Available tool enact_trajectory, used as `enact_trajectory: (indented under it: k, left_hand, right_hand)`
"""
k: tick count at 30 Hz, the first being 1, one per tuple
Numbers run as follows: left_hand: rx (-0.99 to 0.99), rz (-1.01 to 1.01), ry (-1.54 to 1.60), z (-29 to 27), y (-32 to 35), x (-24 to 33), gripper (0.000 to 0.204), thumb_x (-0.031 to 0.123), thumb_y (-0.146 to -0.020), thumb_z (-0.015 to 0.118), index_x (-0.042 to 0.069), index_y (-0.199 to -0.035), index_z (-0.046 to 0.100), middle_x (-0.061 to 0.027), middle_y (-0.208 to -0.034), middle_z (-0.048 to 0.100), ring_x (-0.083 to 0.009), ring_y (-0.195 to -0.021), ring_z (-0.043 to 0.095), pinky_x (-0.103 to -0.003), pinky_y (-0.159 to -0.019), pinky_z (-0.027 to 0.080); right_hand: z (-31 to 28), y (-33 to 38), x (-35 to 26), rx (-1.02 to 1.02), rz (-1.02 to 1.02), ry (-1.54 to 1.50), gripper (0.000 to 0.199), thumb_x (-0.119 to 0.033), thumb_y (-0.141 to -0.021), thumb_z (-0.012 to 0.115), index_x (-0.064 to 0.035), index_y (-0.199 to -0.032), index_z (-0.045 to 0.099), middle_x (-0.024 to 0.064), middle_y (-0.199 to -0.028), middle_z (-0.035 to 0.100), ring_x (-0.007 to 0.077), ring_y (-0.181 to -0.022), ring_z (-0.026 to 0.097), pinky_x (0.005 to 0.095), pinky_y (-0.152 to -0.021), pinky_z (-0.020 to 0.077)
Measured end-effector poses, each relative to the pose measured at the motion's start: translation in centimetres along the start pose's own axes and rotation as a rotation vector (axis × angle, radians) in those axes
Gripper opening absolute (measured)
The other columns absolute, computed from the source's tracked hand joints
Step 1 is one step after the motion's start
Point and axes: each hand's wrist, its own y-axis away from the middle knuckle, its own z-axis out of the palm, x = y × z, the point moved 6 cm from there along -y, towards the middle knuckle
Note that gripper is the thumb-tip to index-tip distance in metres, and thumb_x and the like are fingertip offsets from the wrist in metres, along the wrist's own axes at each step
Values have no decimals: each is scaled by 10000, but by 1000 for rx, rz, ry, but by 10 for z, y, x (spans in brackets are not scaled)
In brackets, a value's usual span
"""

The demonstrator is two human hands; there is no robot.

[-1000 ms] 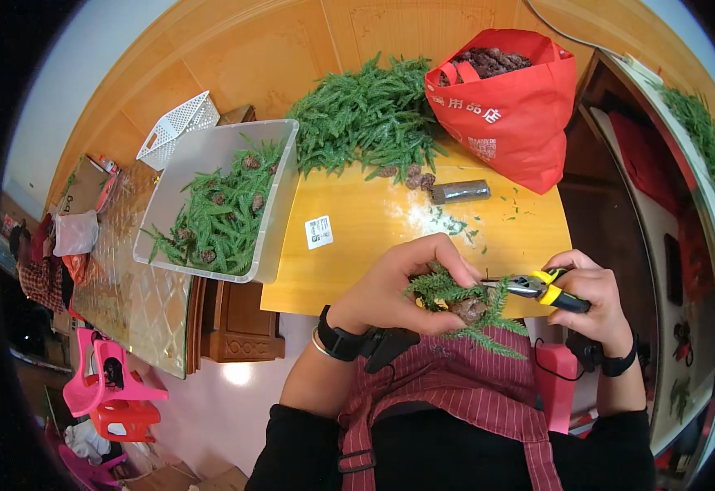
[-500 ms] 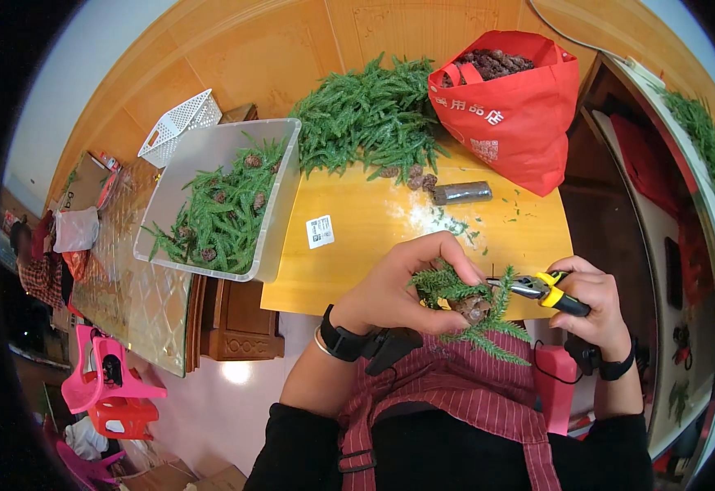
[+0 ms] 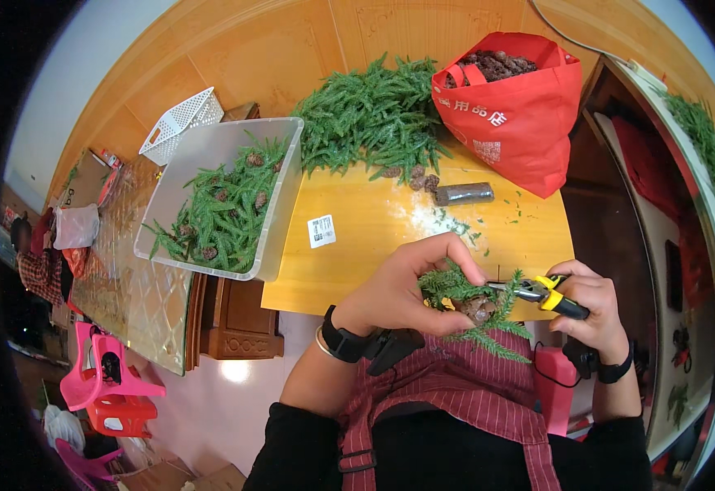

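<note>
Between its thumb and fingers, my left hand (image 3: pixel 411 282) grips a green artificial pine sprig (image 3: pixel 496 337) with a brown pine cone (image 3: pixel 478 309) in its middle. My right hand (image 3: pixel 591 307) is closed round the yellow-and-black handles of a pair of pliers (image 3: pixel 550 295). The pliers' jaws reach left to the top of the sprig, where a thin dark wire stands up beside them. Whether the jaws have closed on the wire is too small to tell. Both hands are above the table's near edge, in front of the striped apron.
On the yellow table (image 3: pixel 349 274) lie a pile of green sprigs (image 3: pixel 366 114), loose pine cones (image 3: pixel 417 178), a dark wrapped roll (image 3: pixel 464 193) and a white label (image 3: pixel 321 231). A red bag (image 3: pixel 509 114) of cones stands far right. The clear bin (image 3: pixel 284 196) at left holds finished-looking sprigs with cones.
The sprig has turned slightly in my left hand, and a small yellow patch now shows beside the cone. The pliers stay at nearly the same spot.
</note>
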Motion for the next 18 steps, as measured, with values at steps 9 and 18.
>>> enact_trajectory:
  k: [9, 18]
  left_hand:
    - [116, 105, -190, 1, -2, 13, 343, -5, -621, 745, 45, -876, 522, -81, -910, 592, -157, -884, 564, -288, -804, 436]
    - [228, 588, -1030, 23, -2, 36, 334, -20, -587, 735, 9, -842, 522, -132, -854, 570, -269, -792, 569, -334, -680, 480]
  right_hand:
    - [3, 3, -1, 78, -11, -23, 360, -318, -617, 738, -11, -647, 552, 87, -579, 502, 267, -597, 543, 369, -745, 470]
    - [2, 3, -8, 168, 46, 107, 358, -270, -631, 733, 6, -656, 507, 118, -596, 465, 308, -640, 532, 371, -705, 463]
